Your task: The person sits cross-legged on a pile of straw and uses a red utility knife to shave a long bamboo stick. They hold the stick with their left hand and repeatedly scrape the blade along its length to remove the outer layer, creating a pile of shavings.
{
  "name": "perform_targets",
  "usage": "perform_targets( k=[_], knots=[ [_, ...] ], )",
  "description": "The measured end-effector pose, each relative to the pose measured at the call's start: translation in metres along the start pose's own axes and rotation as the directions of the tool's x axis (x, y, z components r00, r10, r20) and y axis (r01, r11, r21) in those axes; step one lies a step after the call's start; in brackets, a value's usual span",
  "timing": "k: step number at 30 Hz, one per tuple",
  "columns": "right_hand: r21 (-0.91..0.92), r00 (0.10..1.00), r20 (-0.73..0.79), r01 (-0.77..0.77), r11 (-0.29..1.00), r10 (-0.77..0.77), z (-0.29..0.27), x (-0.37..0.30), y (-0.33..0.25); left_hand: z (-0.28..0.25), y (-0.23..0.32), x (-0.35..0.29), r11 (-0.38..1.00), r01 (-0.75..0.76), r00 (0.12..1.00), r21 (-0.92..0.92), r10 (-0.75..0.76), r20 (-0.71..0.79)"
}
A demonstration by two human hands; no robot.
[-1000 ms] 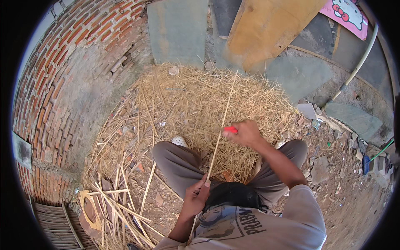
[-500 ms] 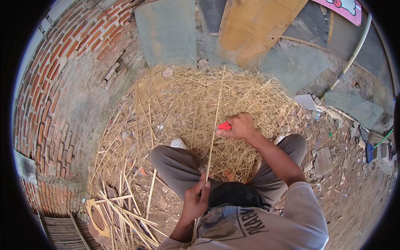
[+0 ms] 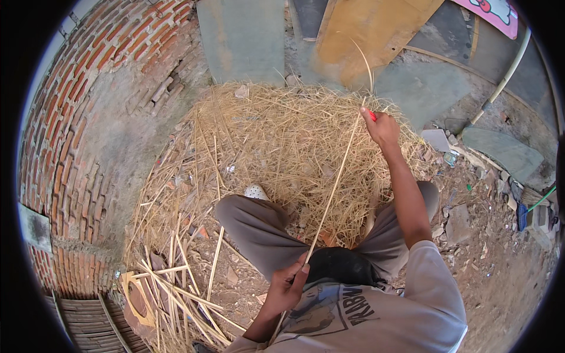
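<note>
A long, thin, pale strip (image 3: pixel 337 187), bamboo by its look, slants up from my lap towards the far right. My left hand (image 3: pixel 286 288) is closed round its lower part beside my waist, thumb on top. With the arm stretched out, my right hand (image 3: pixel 384 128) grips a small red-handled tool (image 3: pixel 372 115) against the strip's far part; the working end is hidden by my fingers. Past this hand, the strip's thin end curves up over the heap. A big heap of straw-coloured shavings (image 3: pixel 282 135) spreads in front of my legs.
Thicker split sticks (image 3: pixel 176 294) lie in a pile at my lower left, by a yellowish frame-like piece (image 3: pixel 136 303). A worn brick wall (image 3: pixel 76 176) rises on the left. Boards (image 3: pixel 241 41) lean at the back. A pale pipe (image 3: pixel 506 76) and rubble (image 3: pixel 459 226) are on the right.
My right hand has slid far up and to the right along the strip, straightening the arm. The strip now tilts more to the right, its far end bent. My left hand keeps its hold.
</note>
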State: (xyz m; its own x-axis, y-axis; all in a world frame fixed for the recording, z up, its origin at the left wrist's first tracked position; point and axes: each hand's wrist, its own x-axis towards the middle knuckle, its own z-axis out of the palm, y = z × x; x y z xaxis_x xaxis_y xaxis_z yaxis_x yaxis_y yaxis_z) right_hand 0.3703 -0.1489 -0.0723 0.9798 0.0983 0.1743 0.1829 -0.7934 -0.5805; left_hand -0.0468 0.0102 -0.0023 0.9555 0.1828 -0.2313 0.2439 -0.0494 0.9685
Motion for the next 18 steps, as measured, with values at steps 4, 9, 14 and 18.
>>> perform_targets(
  k=[4, 9, 14, 18],
  knots=[
    [0.088, 0.966, 0.145, 0.203, 0.975, -0.215, -0.001, -0.045, -0.037, -0.007, -0.001, 0.005, 0.939, 0.165, 0.986, -0.302, -0.169, 0.012],
    [0.149, 0.698, 0.184, 0.676, 0.721, -0.692, 0.002, -0.129, -0.069, -0.013, 0.003, 0.022, 0.942, 0.126, 0.990, -0.309, -0.137, -0.013],
    [0.116, 0.684, 0.211, 0.692, 0.713, -0.698, 0.000, -0.135, -0.078, -0.002, 0.011, 0.025, 1.000, -0.004, 0.988, -0.014, 0.002, -0.157],
    [0.089, 0.764, 0.236, 0.598, 0.796, -0.600, 0.004, -0.113, -0.066, 0.005, 0.022, 0.027, 0.978, -0.049, 0.981, 0.205, 0.086, -0.175]
  ],
)
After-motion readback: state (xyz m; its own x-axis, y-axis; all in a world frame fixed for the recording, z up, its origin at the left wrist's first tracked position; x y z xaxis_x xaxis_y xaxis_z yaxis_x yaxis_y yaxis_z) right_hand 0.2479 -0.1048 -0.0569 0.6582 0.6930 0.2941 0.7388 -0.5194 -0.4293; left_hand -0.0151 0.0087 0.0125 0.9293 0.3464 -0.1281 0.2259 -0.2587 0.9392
